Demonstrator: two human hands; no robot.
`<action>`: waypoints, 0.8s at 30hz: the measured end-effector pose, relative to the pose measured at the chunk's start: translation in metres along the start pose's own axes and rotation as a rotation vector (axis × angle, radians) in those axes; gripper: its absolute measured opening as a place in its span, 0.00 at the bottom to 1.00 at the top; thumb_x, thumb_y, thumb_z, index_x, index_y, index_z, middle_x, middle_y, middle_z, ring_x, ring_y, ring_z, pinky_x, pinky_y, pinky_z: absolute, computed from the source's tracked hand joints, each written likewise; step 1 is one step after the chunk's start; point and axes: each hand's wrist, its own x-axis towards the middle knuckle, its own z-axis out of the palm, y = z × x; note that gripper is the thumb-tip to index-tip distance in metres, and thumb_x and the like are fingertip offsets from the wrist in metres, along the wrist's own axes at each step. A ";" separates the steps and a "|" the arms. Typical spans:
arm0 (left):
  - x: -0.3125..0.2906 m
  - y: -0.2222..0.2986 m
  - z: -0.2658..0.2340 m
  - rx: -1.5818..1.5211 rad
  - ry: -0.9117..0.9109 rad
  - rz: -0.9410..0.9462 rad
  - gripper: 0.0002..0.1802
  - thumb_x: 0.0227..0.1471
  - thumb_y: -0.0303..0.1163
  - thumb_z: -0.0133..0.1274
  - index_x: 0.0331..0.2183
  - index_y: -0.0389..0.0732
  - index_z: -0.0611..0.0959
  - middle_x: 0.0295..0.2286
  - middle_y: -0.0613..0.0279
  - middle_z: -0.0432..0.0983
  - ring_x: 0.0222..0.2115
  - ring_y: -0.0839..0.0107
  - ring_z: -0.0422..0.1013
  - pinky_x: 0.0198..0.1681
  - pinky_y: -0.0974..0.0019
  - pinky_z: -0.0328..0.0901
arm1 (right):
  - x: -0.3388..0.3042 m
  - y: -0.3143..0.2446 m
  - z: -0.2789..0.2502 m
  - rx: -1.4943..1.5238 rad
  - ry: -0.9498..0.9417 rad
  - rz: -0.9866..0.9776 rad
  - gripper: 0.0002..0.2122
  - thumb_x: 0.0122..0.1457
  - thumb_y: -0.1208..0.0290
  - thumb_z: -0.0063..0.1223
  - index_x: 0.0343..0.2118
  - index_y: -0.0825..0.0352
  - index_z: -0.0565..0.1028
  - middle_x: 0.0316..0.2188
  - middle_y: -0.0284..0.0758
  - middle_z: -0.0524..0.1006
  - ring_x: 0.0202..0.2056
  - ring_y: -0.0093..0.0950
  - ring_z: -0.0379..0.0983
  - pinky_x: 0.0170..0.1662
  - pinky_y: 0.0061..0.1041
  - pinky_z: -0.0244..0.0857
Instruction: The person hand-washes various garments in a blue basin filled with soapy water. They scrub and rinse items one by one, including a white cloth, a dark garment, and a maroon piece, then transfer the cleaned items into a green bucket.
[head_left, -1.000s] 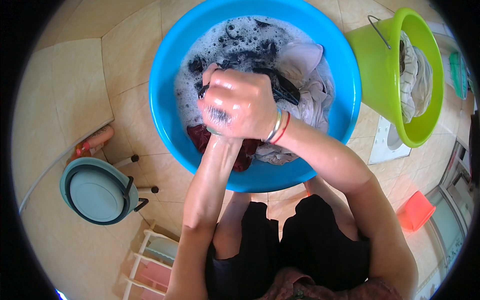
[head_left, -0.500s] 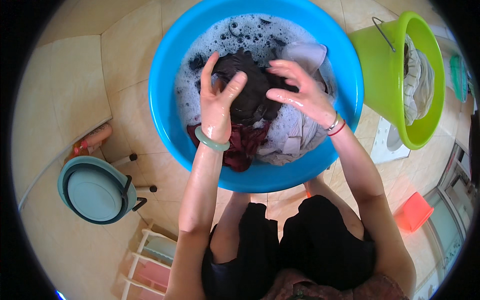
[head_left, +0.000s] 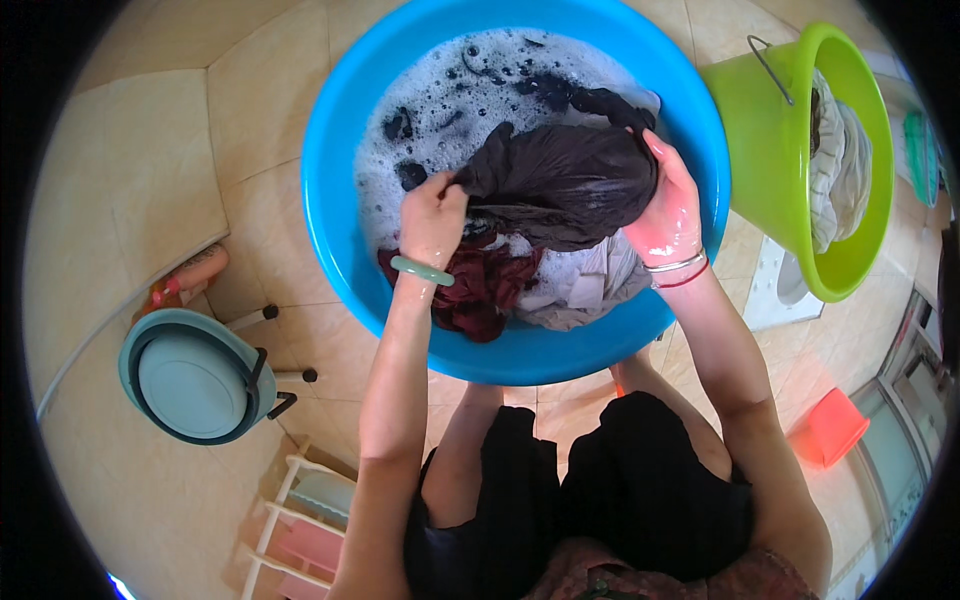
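A wet, dark brown-black garment (head_left: 565, 185) is stretched between my hands over a round blue basin (head_left: 330, 190) of foamy water. My left hand (head_left: 433, 218) is closed, bunching the garment's left end in its fingers. Cupped round the right end is my right hand (head_left: 668, 210), palm turned inward; some of its fingers are hidden by the cloth. Below the garment, a dark red cloth (head_left: 480, 290) lies next to my left wrist, with a pale grey-white cloth (head_left: 595, 285) to its right. Dark fabric (head_left: 400, 125) pokes through the suds at the left.
A lime green bucket (head_left: 750, 130) holding pale striped cloth (head_left: 835, 170) stands tilted in view at the right. Left of the basin are a teal folding tub (head_left: 195, 390) and a pinkish bottle (head_left: 195, 270). A white rack (head_left: 265, 535) and a coral container (head_left: 830, 428) are nearer me.
Both hands were apart with fingers spread above the bunched dark garment. Now they have taken hold of it, the right hand has shifted outward, and the garment is spread wider.
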 end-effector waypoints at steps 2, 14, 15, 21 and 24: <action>-0.001 0.004 -0.010 -0.472 0.011 -0.022 0.19 0.50 0.28 0.46 0.44 0.31 0.79 0.36 0.52 0.80 0.38 0.61 0.76 0.44 0.59 0.70 | -0.007 -0.007 -0.015 -0.019 0.005 0.009 0.15 0.66 0.64 0.43 0.51 0.66 0.72 0.50 0.36 0.76 0.53 0.34 0.70 0.59 0.36 0.60; -0.055 0.100 -0.014 -0.931 -0.171 0.353 0.34 0.51 0.20 0.59 0.59 0.33 0.66 0.53 0.58 0.70 0.54 0.70 0.66 0.59 0.66 0.59 | -0.012 0.001 0.052 -2.160 0.084 -0.657 0.12 0.56 0.65 0.61 0.28 0.69 0.74 0.24 0.39 0.75 0.26 0.38 0.70 0.31 0.32 0.65; -0.057 0.102 -0.013 -0.840 -0.133 0.420 0.36 0.49 0.18 0.60 0.59 0.32 0.66 0.53 0.58 0.70 0.53 0.70 0.66 0.58 0.66 0.60 | -0.014 0.008 0.066 -2.010 0.095 -0.461 0.10 0.57 0.67 0.60 0.29 0.69 0.75 0.24 0.40 0.75 0.26 0.36 0.71 0.30 0.29 0.65; -0.085 0.126 0.021 0.114 0.145 0.957 0.20 0.39 0.14 0.54 0.41 0.31 0.79 0.35 0.42 0.76 0.37 0.48 0.75 0.39 0.57 0.70 | 0.015 0.043 0.018 -1.177 -0.190 -0.132 0.08 0.60 0.75 0.52 0.41 0.70 0.76 0.36 0.39 0.77 0.36 0.26 0.74 0.40 0.27 0.67; -0.104 0.129 0.041 -0.009 0.054 0.967 0.24 0.38 0.14 0.53 0.43 0.30 0.76 0.39 0.42 0.73 0.37 0.45 0.73 0.39 0.54 0.70 | 0.023 0.037 0.011 -1.062 -0.217 -0.169 0.12 0.59 0.74 0.54 0.44 0.69 0.75 0.40 0.38 0.77 0.40 0.26 0.73 0.45 0.27 0.66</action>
